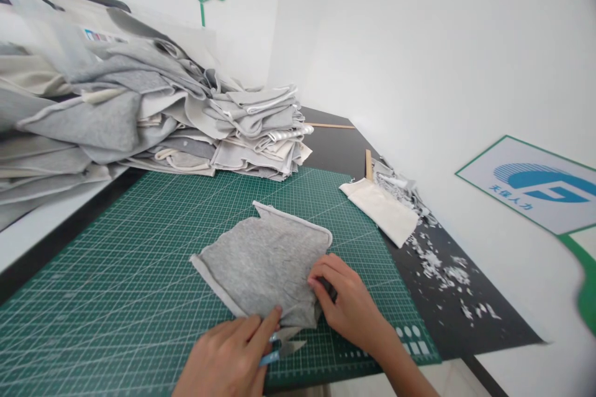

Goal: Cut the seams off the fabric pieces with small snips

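Note:
A grey piece of knit fabric with rolled pale edges lies on the green cutting mat. My left hand is closed around a pair of small snips with light blue handles; their blades point right, at the fabric's near edge. Its index fingertip rests on the cloth. At the right side of the fabric, my right hand pinches the edge between thumb and fingers. Part of the snips is hidden under my left hand.
Piles of folded grey and cream fabric stand at the back left. A cream cloth piece overlaps the mat's right edge. Beside it, scraps and a wooden strip lie on the black table along the wall.

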Demonstrator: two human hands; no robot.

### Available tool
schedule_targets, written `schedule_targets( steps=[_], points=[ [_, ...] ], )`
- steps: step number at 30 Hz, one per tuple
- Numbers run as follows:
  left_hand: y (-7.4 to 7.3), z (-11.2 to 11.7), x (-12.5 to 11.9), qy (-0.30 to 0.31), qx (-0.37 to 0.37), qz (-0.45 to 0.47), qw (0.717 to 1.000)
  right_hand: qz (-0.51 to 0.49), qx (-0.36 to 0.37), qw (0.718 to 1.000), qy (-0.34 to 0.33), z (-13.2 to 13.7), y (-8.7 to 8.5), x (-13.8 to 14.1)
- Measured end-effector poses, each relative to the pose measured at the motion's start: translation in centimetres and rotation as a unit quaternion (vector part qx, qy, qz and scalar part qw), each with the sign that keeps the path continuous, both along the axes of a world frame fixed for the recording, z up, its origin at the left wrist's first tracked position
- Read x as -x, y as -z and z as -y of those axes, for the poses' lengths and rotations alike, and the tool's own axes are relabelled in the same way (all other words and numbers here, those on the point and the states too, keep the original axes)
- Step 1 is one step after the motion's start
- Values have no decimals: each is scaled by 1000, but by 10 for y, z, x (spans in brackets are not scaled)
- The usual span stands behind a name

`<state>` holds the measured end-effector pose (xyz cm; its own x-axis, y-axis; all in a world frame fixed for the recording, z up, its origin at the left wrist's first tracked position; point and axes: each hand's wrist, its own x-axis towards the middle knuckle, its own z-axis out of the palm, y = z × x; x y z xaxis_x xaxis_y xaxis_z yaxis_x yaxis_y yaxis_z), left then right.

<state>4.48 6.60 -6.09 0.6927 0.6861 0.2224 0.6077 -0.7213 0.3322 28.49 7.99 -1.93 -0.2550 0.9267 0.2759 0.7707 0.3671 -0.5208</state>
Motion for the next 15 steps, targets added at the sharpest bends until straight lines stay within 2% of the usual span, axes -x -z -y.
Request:
schedule_targets(
  steps=[8,15],
  points=[
    [-3,3,0,-3,9,4,1000,-57,-8,998,8,5,0,-5],
    [-4,2,0,0,-2,15,1000,-51,-95,994,27,9,4,-5]
  ],
)
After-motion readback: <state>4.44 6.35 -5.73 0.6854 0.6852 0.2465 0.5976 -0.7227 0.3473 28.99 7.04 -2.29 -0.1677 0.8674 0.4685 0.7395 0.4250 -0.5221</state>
